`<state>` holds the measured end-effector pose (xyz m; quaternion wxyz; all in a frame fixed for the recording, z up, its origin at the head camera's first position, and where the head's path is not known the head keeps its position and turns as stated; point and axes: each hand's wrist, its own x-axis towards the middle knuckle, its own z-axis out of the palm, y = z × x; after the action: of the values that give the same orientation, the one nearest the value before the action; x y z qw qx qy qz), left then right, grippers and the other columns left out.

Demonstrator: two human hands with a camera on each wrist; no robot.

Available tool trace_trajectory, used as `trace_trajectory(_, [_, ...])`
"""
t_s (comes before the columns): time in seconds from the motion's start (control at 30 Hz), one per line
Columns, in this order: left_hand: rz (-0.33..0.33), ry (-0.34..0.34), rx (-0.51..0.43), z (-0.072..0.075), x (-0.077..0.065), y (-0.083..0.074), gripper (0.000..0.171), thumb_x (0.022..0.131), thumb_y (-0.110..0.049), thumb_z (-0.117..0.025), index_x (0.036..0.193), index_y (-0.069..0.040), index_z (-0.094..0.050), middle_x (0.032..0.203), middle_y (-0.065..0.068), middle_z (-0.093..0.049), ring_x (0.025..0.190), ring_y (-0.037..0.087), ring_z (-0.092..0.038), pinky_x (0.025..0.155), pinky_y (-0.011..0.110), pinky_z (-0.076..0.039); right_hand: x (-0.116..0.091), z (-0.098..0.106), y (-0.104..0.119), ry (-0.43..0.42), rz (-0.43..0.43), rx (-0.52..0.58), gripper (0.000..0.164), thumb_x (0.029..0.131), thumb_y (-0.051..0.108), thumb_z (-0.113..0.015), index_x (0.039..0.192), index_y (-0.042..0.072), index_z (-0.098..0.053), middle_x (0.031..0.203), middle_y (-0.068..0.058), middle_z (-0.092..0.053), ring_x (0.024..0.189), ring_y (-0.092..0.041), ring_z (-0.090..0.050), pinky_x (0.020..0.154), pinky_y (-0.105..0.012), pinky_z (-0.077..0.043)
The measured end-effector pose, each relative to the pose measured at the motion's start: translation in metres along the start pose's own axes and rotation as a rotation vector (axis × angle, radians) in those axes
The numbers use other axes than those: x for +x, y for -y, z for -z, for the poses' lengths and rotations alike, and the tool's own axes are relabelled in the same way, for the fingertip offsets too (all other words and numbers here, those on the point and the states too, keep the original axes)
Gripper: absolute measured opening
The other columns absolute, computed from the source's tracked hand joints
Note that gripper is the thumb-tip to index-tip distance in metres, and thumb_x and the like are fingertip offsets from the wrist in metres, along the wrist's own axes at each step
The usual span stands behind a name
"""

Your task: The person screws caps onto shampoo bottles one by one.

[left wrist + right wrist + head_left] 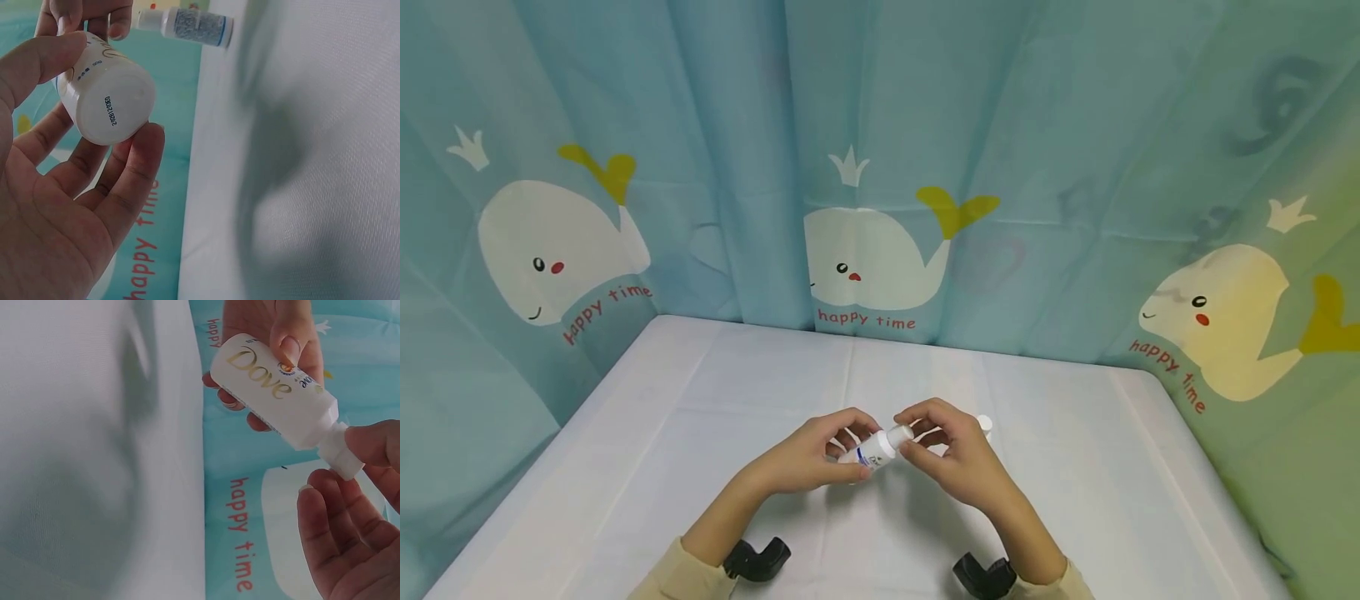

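My left hand (808, 457) grips a small white Dove lotion bottle (275, 390) round its body, thumb on one side and fingers on the other. The bottle is tilted, its cap end up and toward my right hand. Its round base (119, 109), stamped with a printed code, faces the left wrist camera. My right hand (955, 458) pinches the white cap (340, 453) at the bottle's neck between thumb and fingertips. Whether the cap is tight or loose I cannot tell. Both hands are above the white table.
A second white bottle (199, 27), with a grey printed label, stands upright on the table (760, 367) beyond my right hand, which mostly hides it in the head view. A blue curtain (737, 167) with whale prints hangs behind the table.
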<state>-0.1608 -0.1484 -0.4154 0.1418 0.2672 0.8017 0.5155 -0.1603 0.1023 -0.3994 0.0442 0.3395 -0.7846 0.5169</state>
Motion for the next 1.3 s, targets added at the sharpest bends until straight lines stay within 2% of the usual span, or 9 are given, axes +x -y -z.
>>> trace_trajectory(0.2, [-0.006, 0.012, 0.016, -0.0018, 0.0009, -0.0018, 0.043, 0.088, -0.031, -0.077, 0.126, -0.026, -0.058, 0.121, -0.006, -0.06, 0.102, 0.018, -0.058, 0.085, 0.03, -0.053, 0.0009, 0.0, 0.0004, -0.014, -0.008, -0.013, 0.023, 0.089, 0.011, -0.075, 0.11, 0.016, -0.067, 0.107, 0.0, -0.069, 0.092, -0.017, -0.069, 0.078, -0.034, -0.059])
trace_trajectory(0.33, [-0.001, 0.017, 0.012, -0.0025, 0.0016, -0.0024, 0.043, 0.088, -0.031, -0.077, 0.126, -0.026, -0.058, 0.12, -0.007, -0.06, 0.101, 0.017, -0.058, 0.084, 0.03, -0.053, 0.0007, 0.0003, -0.0001, -0.009, -0.016, -0.013, 0.019, 0.09, 0.013, -0.075, 0.107, 0.012, -0.068, 0.103, 0.0, -0.07, 0.089, -0.016, -0.069, 0.077, -0.034, -0.059])
trace_trajectory(0.63, [0.004, 0.015, -0.003, -0.0029, -0.0006, -0.0008, 0.043, 0.088, -0.028, -0.077, 0.126, -0.024, -0.057, 0.119, -0.006, -0.06, 0.1, 0.019, -0.058, 0.083, 0.03, -0.054, -0.0014, 0.0005, -0.0016, 0.039, -0.024, -0.001, 0.028, 0.086, 0.002, -0.075, 0.11, 0.015, -0.067, 0.104, 0.0, -0.069, 0.088, -0.018, -0.07, 0.075, -0.032, -0.059])
trace_trajectory(1.03, [-0.005, 0.015, 0.011, -0.0003, 0.0008, -0.003, 0.043, 0.087, -0.029, -0.078, 0.125, -0.027, -0.058, 0.12, -0.007, -0.06, 0.102, 0.018, -0.058, 0.085, 0.03, -0.053, 0.0006, 0.0023, -0.0016, 0.036, -0.049, -0.039, 0.022, 0.091, 0.019, -0.074, 0.112, 0.019, -0.067, 0.098, 0.004, -0.07, 0.082, -0.012, -0.066, 0.074, -0.032, -0.058])
trace_trajectory(1.3, [-0.014, 0.006, 0.014, 0.0006, -0.0004, 0.0008, 0.043, 0.086, -0.025, -0.079, 0.124, -0.026, -0.058, 0.118, -0.007, -0.06, 0.101, 0.018, -0.058, 0.085, 0.03, -0.053, -0.001, 0.0037, -0.0026, 0.076, -0.066, -0.061, 0.029, 0.091, 0.017, -0.074, 0.118, 0.019, -0.066, 0.1, 0.004, -0.07, 0.082, -0.012, -0.066, 0.076, -0.031, -0.058])
